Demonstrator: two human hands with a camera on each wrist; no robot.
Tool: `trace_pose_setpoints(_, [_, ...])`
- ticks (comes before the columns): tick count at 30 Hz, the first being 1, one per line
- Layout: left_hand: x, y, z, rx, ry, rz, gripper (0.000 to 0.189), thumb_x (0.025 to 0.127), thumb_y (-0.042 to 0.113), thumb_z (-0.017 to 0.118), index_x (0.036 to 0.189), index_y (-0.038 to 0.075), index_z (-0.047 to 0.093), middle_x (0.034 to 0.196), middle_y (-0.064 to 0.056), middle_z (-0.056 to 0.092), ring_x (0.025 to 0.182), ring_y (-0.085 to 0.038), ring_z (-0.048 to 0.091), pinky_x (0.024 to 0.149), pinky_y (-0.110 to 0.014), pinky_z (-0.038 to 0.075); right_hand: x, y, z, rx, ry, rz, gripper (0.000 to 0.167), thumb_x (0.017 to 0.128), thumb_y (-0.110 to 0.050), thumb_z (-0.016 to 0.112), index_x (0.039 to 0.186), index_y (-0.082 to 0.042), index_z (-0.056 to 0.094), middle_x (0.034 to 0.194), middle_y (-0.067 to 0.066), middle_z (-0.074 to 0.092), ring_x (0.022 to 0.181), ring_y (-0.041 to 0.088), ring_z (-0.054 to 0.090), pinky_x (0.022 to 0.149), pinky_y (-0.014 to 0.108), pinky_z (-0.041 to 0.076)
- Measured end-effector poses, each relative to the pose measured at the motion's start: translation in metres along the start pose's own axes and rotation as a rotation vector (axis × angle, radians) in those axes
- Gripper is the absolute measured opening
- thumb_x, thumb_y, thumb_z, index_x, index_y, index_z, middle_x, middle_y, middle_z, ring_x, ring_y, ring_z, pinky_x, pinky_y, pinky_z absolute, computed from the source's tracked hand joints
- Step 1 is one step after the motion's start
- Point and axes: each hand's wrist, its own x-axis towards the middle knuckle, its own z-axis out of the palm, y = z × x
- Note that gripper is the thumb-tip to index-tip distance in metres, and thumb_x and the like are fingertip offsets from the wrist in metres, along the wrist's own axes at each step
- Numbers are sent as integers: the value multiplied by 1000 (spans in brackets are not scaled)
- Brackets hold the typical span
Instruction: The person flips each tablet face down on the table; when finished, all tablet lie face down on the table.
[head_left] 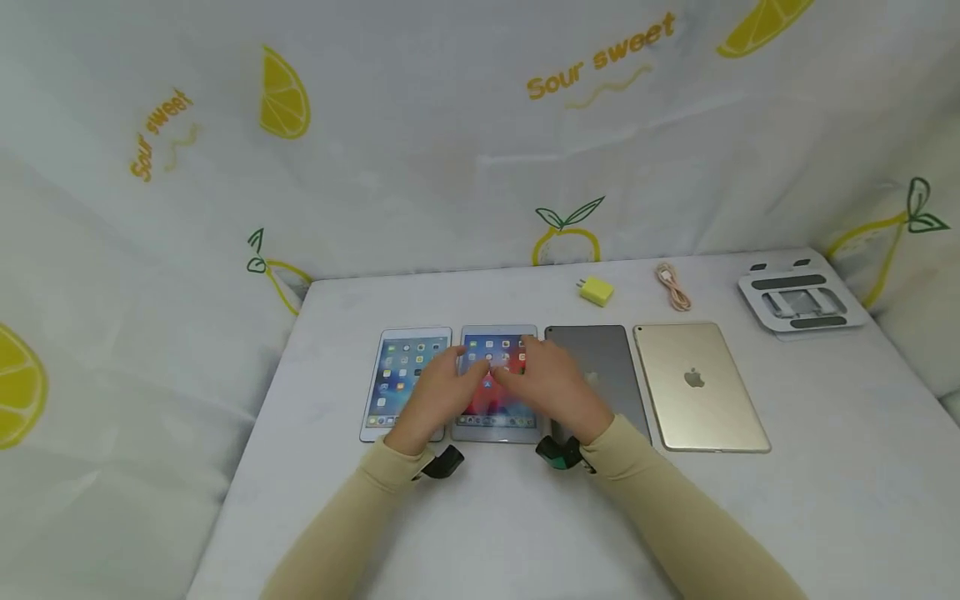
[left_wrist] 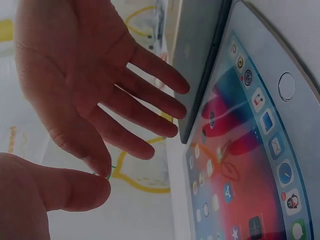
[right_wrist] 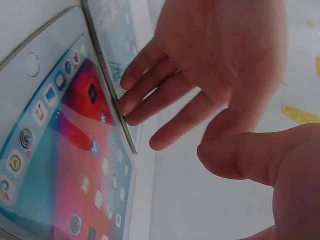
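Note:
Both hands hover over the second tablet (head_left: 497,427), which lies face up with its home screen lit in blue and red. My left hand (head_left: 437,393) comes in from the left and my right hand (head_left: 557,385) from the right, their thumb tips close together above the screen. In the left wrist view the right hand's fingers (left_wrist: 150,95) are spread and relaxed over the tablet's far edge. Seen in the right wrist view, the left hand's fingers (right_wrist: 150,95) are straight and loosely spread. Neither hand grips anything.
A white lit tablet (head_left: 386,383) lies left of it; a grey tablet (head_left: 600,342) and a gold tablet (head_left: 697,408) lie face down to the right. Behind are a yellow charger plug (head_left: 597,291), a coiled cable (head_left: 675,292) and a folded stand (head_left: 798,296).

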Motion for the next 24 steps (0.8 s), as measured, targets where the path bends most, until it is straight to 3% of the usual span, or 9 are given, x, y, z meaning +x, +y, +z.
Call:
trace_pose_setpoints(5, [-2,-2,2,-5,-18,-2,71,106,53,56,159,4,51,162,-16,56,147,-40,56,120,-65,46,1,1,12,-31,7,25,85,100,-50,68,155,11,46,149,32,60,133,48,62,108,64,57])
trace_pose_setpoints(11, [-4,-3,-1,-21,-45,-29,70,106,56,56,157,8,55,160,-14,58,144,-39,58,118,-66,48,3,3,17,-36,-2,-4,85,100,-51,66,154,12,47,148,34,60,132,49,62,107,64,58])
trace_pose_setpoints(17, [-2,-4,-6,-97,-96,-30,69,106,56,57,157,9,55,155,-15,61,128,-34,67,113,-64,53,6,5,16,4,-13,2,81,101,-50,66,154,8,49,150,32,60,135,49,62,106,65,58])
trace_pose_setpoints(24, [3,-6,-10,-222,-102,-67,67,105,56,60,154,10,57,158,-13,57,143,-39,56,117,-68,48,7,7,11,16,-23,-15,77,101,-50,67,154,5,52,150,29,62,133,46,64,106,63,59])
